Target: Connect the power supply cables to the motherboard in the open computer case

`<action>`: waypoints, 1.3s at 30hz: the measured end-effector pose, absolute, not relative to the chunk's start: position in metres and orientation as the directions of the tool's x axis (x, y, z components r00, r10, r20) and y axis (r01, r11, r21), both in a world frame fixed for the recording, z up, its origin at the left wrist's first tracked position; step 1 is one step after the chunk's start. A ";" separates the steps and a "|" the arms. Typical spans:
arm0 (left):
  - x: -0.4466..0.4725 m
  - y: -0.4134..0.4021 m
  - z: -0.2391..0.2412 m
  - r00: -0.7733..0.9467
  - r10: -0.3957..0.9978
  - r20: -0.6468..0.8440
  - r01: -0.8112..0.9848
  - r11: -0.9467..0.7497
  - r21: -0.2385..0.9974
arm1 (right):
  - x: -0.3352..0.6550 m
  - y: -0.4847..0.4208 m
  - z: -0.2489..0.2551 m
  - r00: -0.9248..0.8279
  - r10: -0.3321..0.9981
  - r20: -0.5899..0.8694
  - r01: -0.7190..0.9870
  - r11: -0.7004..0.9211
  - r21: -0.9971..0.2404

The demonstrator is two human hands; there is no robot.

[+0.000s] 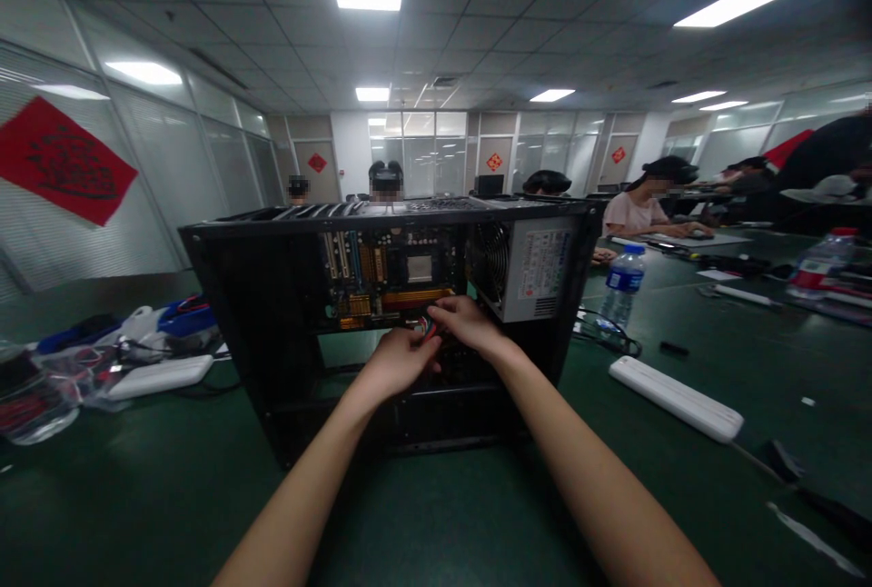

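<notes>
At the far L of the green desk [436, 523], a clear plastic container [44, 428] w/ dark & red stuff inside, partly cut off by the edge; can't tell what exactly. Just R of it, a clear plastic bag [85, 378], contents blurred. Behind, a blue bundle [187, 316]; in front of that, a white bar [162, 378] lying flat.

Ctr: black PC case [245, 342], upright on the desk, open side facing the wearer. Its L part is dark inside, no detail readable. Mid part holds the mobo [431, 246], w/ pale & blue slots at its L, a square metal chip [419, 269], and orange/yellow slots along the bottom. L hand [405, 358] is at the open side, lower mid, thumb & fingers pinched narrow on thin coloured wires [429, 325]. R hand [467, 323] just beside it, fingertips closed on the same wires. Upper R corner of the case holds the PSU [541, 269], label outward, w/ a round fan [491, 264] on its L face.

R of case: black cable [617, 339] in loops, next to a clear bottle w/ blue cap [623, 283], fill level unclear. Nearer, a second white bar [674, 398]. Far R, bottle w/ red cap [823, 262], red label.
</notes>
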State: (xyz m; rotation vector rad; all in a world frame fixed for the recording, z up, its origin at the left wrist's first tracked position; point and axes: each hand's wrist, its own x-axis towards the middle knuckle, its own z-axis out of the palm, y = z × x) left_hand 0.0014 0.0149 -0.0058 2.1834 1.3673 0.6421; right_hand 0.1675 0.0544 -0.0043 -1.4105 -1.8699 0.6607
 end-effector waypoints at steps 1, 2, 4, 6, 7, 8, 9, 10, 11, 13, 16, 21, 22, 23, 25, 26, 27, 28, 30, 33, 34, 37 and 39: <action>-0.001 0.017 -0.008 0.425 0.899 0.107 0.657 -0.387 0.646 | 0.167 0.054 -0.005 -0.175 0.962 0.209 0.630 0.273 -0.727; -0.003 0.019 -0.010 0.445 0.891 0.091 0.637 -0.387 0.667 | 0.167 0.054 -0.007 -0.180 0.964 0.194 0.658 0.265 -0.705; -0.006 0.021 -0.012 0.457 0.886 0.083 0.616 -0.383 0.689 | 0.165 0.054 -0.009 -0.175 0.969 0.172 0.726 0.245 -0.643; -0.009 0.021 -0.014 0.458 0.885 0.081 0.608 -0.378 0.698 | 0.162 0.052 -0.011 -0.164 0.973 0.164 0.791 0.229 -0.568; -0.009 0.020 -0.014 0.457 0.886 0.079 0.608 -0.376 0.699 | 0.161 0.052 -0.012 -0.164 0.973 0.163 0.816 0.227 -0.531; -0.009 0.020 -0.014 0.454 0.888 0.076 0.612 -0.373 0.698 | 0.160 0.051 -0.013 -0.168 0.973 0.160 0.837 0.227 -0.498; -0.009 0.019 -0.014 0.447 0.891 0.075 0.618 -0.368 0.694 | 0.158 0.050 -0.014 -0.175 0.972 0.156 0.853 0.228 -0.470; -0.009 0.019 -0.014 0.436 0.897 0.074 0.627 -0.362 0.689 | 0.158 0.050 -0.015 -0.180 0.972 0.151 0.865 0.230 -0.447; -0.009 0.018 -0.014 0.422 0.904 0.075 0.639 -0.355 0.683 | 0.157 0.049 -0.016 -0.182 0.972 0.146 0.875 0.228 -0.427; -0.008 0.018 -0.013 0.388 0.918 0.080 0.664 -0.339 0.667 | 0.156 0.049 -0.017 -0.174 0.975 0.139 0.893 0.216 -0.395; -0.007 0.018 -0.011 0.334 0.937 0.106 0.701 -0.322 0.636 | 0.155 0.048 -0.016 -0.161 0.978 0.134 0.912 0.199 -0.360; -0.009 0.021 -0.010 0.297 0.946 0.127 0.734 -0.312 0.604 | 0.152 0.042 -0.014 -0.157 0.978 0.138 0.931 0.193 -0.311; -0.010 0.022 -0.010 0.299 0.947 0.121 0.736 -0.309 0.602 | 0.151 0.040 -0.013 -0.153 0.978 0.139 0.934 0.189 -0.302; -0.011 0.023 -0.010 0.300 0.947 0.115 0.739 -0.306 0.600 | 0.151 0.039 -0.012 -0.148 0.979 0.138 0.938 0.184 -0.293; -0.012 0.023 -0.010 0.302 0.947 0.107 0.745 -0.304 0.594 | 0.149 0.036 -0.011 -0.138 0.981 0.136 0.946 0.172 -0.276; -0.013 0.024 -0.011 0.302 0.947 0.108 0.749 -0.306 0.588 | 0.149 0.034 -0.010 -0.135 0.982 0.132 0.949 0.166 -0.268; -0.013 0.024 -0.011 0.302 0.947 0.111 0.753 -0.308 0.581 | 0.148 0.033 -0.010 -0.133 0.983 0.127 0.952 0.162 -0.261; -0.013 0.024 -0.011 0.303 0.946 0.115 0.758 -0.312 0.573 | 0.148 0.033 -0.009 -0.131 0.984 0.123 0.954 0.159 -0.255; -0.012 0.023 -0.010 0.302 0.945 0.123 0.769 -0.318 0.554 | 0.147 0.032 -0.008 -0.128 0.985 0.117 0.957 0.154 -0.247; -0.010 0.021 -0.008 0.303 0.945 0.126 0.781 -0.322 0.535 | 0.147 0.032 -0.008 -0.125 0.985 0.117 0.959 0.150 -0.240; -0.010 0.021 -0.007 0.305 0.944 0.123 0.783 -0.322 0.532 | 0.147 0.033 -0.008 -0.123 0.986 0.116 0.960 0.148 -0.238; -0.009 0.021 -0.006 0.305 0.946 0.111 0.787 -0.316 0.529 | 0.146 0.032 -0.007 -0.115 0.987 0.115 0.962 0.140 -0.234; -0.010 0.022 -0.006 0.301 0.947 0.109 0.791 -0.312 0.527 | 0.146 0.032 -0.006 -0.111 0.987 0.117 0.963 0.136 -0.231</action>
